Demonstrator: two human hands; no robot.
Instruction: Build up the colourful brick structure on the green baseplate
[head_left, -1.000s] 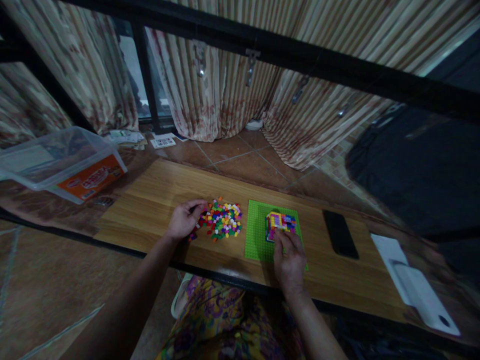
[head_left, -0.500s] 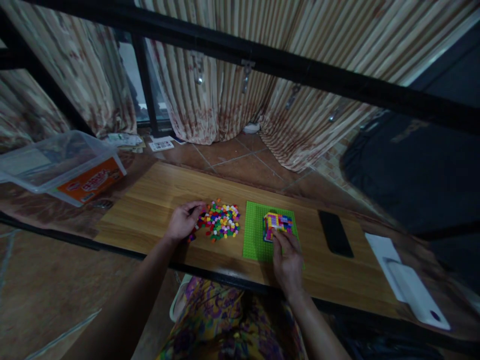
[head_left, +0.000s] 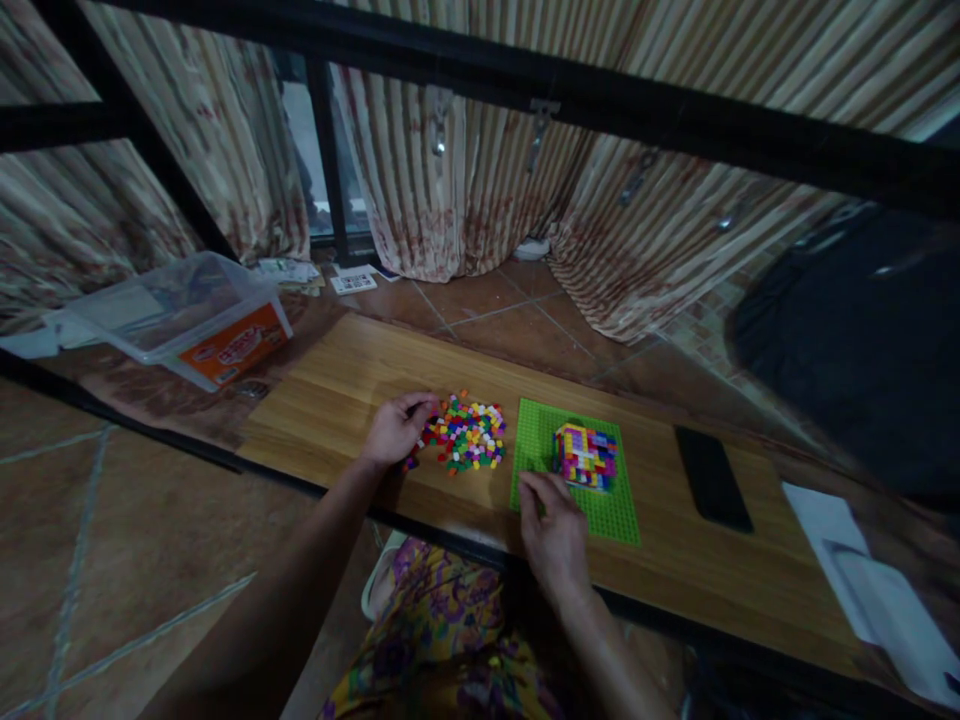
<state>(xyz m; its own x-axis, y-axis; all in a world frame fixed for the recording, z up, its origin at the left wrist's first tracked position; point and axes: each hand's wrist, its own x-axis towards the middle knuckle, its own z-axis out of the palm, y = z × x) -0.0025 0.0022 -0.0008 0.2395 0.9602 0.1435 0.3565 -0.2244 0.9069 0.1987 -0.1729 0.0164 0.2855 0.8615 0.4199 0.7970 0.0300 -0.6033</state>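
Item, brick-built block [head_left: 586,456]: one, multicoloured, yellow along part of its far edge; I find it standing on the green baseplate, near the middle.
Item, green studded baseplate [head_left: 535,440]: one, flat on the bench, right of the loose bricks.
Item, right hand [head_left: 555,525]: over the baseplate's near left corner, just beside the block, fingertips clear of it and pointing toward the pile side. Grip narrow, thumb and fingers drawn close; whether a brick sits between them I cannot tell.
Item, loose bricks [head_left: 471,436]: many, small, in mixed colours, heaped in one pile between the left hand and the baseplate.
Item, left hand [head_left: 394,430]: at the pile's left edge. Grip narrow, thumb near forefinger; I cannot tell from my camera whether it holds a brick.
Item, bench [head_left: 330,395]: wood-grain top, dark near edge.
Item, black smartphone [head_left: 712,478]: one, lying flat, right of the baseplate and apart from it.
Item, white flat object [head_left: 900,610]: one, beyond the phone at far right, on a white sheet [head_left: 825,530].
Item, clear plastic bin [head_left: 187,300]: one, at left, bearing an orange label [head_left: 232,350].
Item, striped curtains [head_left: 480,200]: hanging behind, reaching the tiled floor [head_left: 487,325].
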